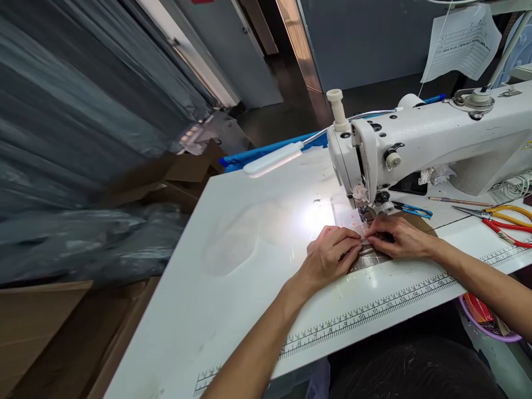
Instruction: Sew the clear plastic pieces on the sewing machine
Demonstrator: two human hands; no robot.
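Observation:
A white sewing machine point(399, 138) stands at the right, its presser foot point(364, 214) just beyond my fingertips. My left hand point(332, 252) is closed, thumb and fingers pinching the near edge of a thin, see-through strip of fabric point(361, 237). From the other side my right hand point(397, 237) pinches the same strip, its fingertips almost touching the left ones. Most of the strip is hidden by fingers and the foot. Below the fingers shows a shiny grey-brown plate point(369, 259) in the tabletop.
Blue thread snips point(412, 209), a thin stick point(459, 201) and scissors with red and yellow handles point(505, 219) lie at the right. A lamp point(274, 159) lights the white table point(233, 310). A ruler tape point(357, 318) follows its front edge. Cardboard boxes point(50, 332) stand left.

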